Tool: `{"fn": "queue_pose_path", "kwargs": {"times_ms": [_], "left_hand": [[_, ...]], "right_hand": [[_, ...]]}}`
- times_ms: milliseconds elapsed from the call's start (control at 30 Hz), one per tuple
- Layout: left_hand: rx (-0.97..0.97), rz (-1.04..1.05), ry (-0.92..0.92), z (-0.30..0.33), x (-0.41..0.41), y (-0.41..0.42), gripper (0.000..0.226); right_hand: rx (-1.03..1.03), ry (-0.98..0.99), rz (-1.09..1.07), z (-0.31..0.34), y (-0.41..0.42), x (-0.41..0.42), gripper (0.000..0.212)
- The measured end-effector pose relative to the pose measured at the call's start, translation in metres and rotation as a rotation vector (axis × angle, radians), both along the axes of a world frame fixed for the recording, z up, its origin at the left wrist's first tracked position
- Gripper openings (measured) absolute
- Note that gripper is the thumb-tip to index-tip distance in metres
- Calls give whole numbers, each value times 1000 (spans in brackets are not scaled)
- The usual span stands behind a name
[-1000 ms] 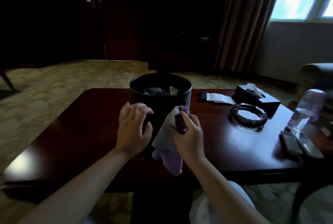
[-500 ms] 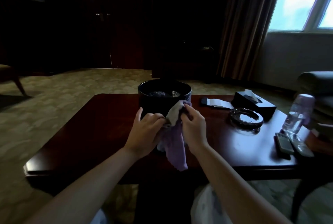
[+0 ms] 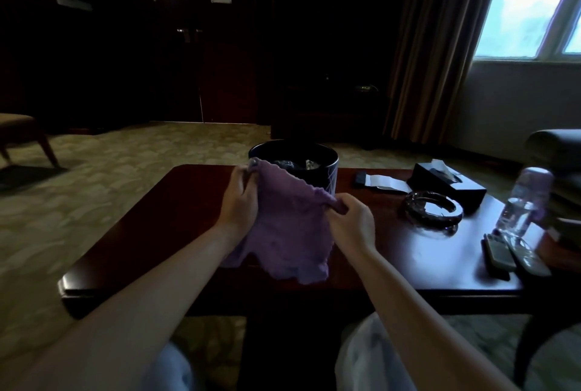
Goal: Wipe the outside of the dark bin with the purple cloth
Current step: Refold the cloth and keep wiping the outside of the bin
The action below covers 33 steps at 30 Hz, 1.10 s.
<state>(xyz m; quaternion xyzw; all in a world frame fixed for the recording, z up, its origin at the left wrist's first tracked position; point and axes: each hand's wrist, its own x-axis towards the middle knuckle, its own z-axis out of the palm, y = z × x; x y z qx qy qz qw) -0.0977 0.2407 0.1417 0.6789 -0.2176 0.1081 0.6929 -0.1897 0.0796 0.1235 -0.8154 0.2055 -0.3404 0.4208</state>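
The dark round bin (image 3: 327, 175) stands on the red-brown table (image 3: 132, 252) near its far edge, with crumpled clear wrappers inside. The purple cloth (image 3: 289, 233) is spread out in the air in front of the bin and hides most of its near side. My left hand (image 3: 240, 202) pinches the cloth's upper left corner beside the bin's rim. My right hand (image 3: 353, 222) pinches the upper right corner, lower and nearer to me. The cloth's lower edge hangs just above the table's front.
To the right on the table lie a glass ashtray (image 3: 434, 211), a black tissue box (image 3: 449, 184), a dark card with white paper (image 3: 377, 181), a water bottle (image 3: 523, 202) and two remotes (image 3: 515, 257). A chair (image 3: 22, 136) stands far left on the carpet, an armchair (image 3: 556, 147) far right.
The bunched cloth has been opened out flat between both hands. My left hand left the bin's side and took a corner; my right hand moved right and down with the other corner.
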Motion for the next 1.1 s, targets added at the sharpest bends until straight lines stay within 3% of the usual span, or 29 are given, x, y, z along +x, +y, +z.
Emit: {"fn": "queue_pose_path", "kwargs": {"times_ms": [100, 233, 333, 433, 533, 600, 667, 767, 833, 900, 1000, 1100], "left_hand": [[11, -132, 115, 3, -5, 1, 10], [177, -332, 256, 6, -3, 11, 57], [302, -389, 296, 10, 3, 23, 45], [388, -394, 296, 13, 7, 29, 22], [487, -376, 367, 9, 7, 32, 17], [505, -340, 371, 4, 6, 31, 17], [511, -252, 320, 0, 8, 29, 22], [548, -143, 293, -4, 20, 27, 17], [600, -78, 361, -7, 26, 29, 34], [634, -59, 484, -4, 27, 30, 54], [744, -150, 649, 2, 24, 35, 92], [726, -303, 789, 2, 30, 44, 107]], "right_hand": [[55, -60, -12, 1, 1, 4, 21], [314, -230, 80, 3, -3, 7, 23], [243, -234, 3, 4, -11, 7, 19], [236, -150, 41, 4, -18, 9, 7], [241, 33, 151, 8, -20, 14, 13], [348, 164, 249, 10, -21, 15, 13], [457, 293, 347, 7, -22, 16, 35], [340, 491, 361, -1, -23, 17, 52], [287, 543, 358, -6, -24, 17, 37], [214, 557, 323, -8, -25, 19, 4], [158, 523, 254, -11, -29, 24, 18], [329, 460, 243, -9, -31, 22, 19]]}}
